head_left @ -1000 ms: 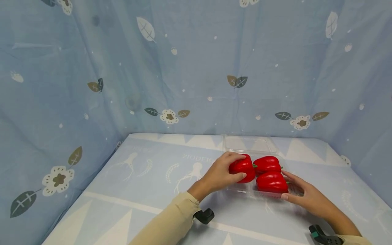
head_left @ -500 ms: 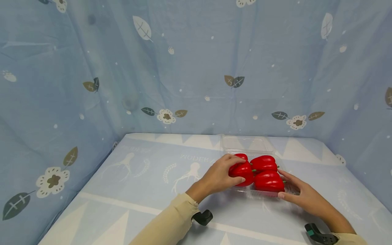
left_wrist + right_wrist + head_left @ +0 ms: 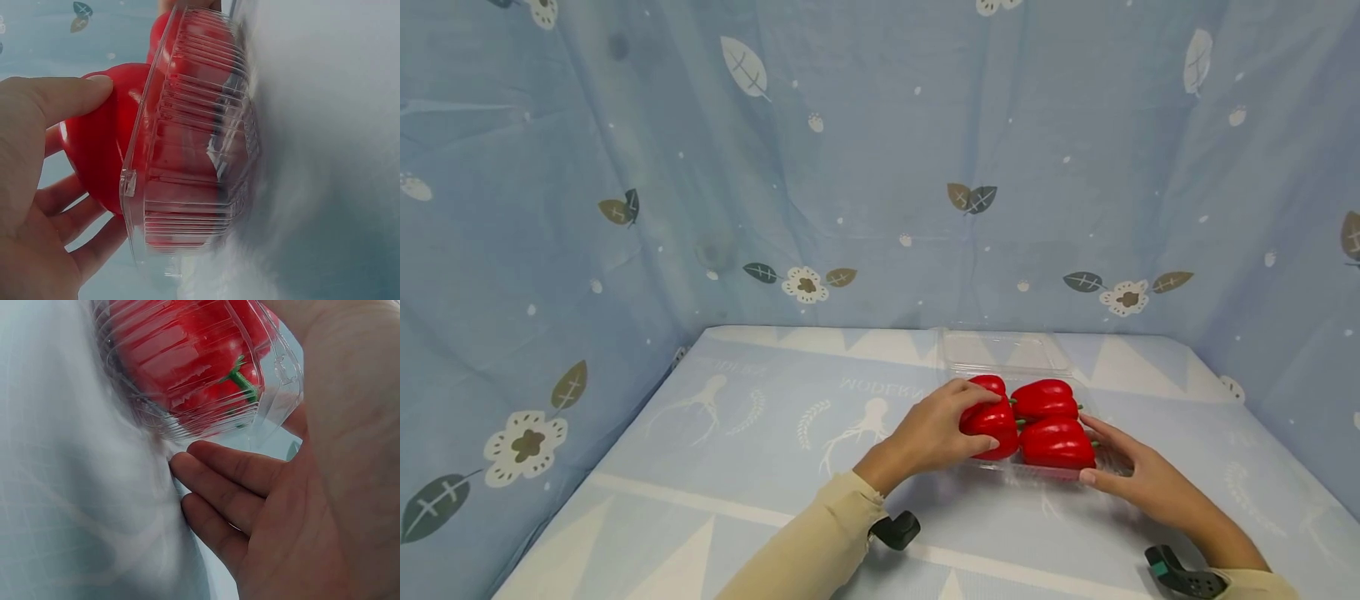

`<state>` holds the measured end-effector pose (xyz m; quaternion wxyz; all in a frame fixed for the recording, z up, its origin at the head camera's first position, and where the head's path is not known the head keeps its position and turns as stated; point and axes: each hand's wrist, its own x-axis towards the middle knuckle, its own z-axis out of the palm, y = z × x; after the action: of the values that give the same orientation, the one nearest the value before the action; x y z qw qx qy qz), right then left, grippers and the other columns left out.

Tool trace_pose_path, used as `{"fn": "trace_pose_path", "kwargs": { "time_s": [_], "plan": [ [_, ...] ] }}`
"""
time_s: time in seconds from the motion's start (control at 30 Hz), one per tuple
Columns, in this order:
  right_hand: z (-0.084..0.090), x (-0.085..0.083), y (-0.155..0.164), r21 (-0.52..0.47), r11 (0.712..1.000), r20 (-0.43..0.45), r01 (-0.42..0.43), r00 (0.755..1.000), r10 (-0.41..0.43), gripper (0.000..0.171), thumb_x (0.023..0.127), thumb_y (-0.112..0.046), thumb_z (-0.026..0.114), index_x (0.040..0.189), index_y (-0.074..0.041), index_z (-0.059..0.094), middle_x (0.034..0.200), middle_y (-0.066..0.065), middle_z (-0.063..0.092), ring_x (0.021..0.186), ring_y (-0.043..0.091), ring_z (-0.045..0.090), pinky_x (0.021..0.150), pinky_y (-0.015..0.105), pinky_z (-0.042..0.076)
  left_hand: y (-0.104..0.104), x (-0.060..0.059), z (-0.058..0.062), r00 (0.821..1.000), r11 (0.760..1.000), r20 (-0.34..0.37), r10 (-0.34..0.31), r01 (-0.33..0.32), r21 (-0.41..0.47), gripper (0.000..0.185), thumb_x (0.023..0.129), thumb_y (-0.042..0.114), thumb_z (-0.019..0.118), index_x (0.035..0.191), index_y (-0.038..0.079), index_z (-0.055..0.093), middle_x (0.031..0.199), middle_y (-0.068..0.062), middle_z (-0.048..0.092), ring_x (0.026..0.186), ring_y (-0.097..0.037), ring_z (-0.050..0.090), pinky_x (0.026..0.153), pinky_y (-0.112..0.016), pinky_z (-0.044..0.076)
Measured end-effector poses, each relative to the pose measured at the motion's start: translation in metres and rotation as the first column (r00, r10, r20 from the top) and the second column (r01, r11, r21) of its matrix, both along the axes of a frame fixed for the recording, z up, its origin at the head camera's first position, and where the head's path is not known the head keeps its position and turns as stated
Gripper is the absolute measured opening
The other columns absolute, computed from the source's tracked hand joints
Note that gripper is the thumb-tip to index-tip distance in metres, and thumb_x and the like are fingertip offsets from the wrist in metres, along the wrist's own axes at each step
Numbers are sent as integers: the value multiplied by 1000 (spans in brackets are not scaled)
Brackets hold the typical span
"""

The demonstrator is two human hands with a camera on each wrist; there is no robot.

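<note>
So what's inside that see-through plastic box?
Red peppers sit in the clear plastic box. Three show: the left hand grips one pepper, and two more lie beside it. The box's floor under them is covered.

Clear plastic clamshell tray [image 3: 1037,475], ribbed walls, lid [image 3: 1003,350] open and lying flat behind it; you find it on the tabletop [image 3: 737,467], right of centre, toward the far edge. Contents: three glossy red bell peppers with green stems, on their sides, touching: left pepper [image 3: 992,421], rear-right pepper [image 3: 1043,398], front-right pepper [image 3: 1057,444].
</note>
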<state>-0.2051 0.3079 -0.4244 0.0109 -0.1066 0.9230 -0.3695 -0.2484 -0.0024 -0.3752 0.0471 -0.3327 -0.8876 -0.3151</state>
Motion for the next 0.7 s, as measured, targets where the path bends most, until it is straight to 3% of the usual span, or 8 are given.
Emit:
{"fn": "trace_pose_path", "kwargs": {
  "time_s": [0.3, 0.7],
  "plan": [
    [2, 1, -4, 7, 1000, 8, 10, 1000, -11, 85, 83, -42, 69, 150, -12, 27, 145, 27, 35, 126, 47, 41, 92, 59, 43, 0, -1, 1, 1000, 999, -19, 4, -5, -40, 54, 79, 34, 76, 129, 33, 56, 124, 11, 52, 108, -7, 52, 79, -23, 51],
    [3, 3, -2, -1, 1000, 5, 4, 1000, -4, 83, 85, -41, 68, 151, -13, 26, 146, 27, 33, 126, 48, 41, 91, 60, 43, -6, -4, 3, 997, 995, -28, -72, 70, -75, 49, 85, 32, 65, 132, 33, 54, 128, 9, 50, 107, -9, 51, 78, -23, 50]
  ]
}}
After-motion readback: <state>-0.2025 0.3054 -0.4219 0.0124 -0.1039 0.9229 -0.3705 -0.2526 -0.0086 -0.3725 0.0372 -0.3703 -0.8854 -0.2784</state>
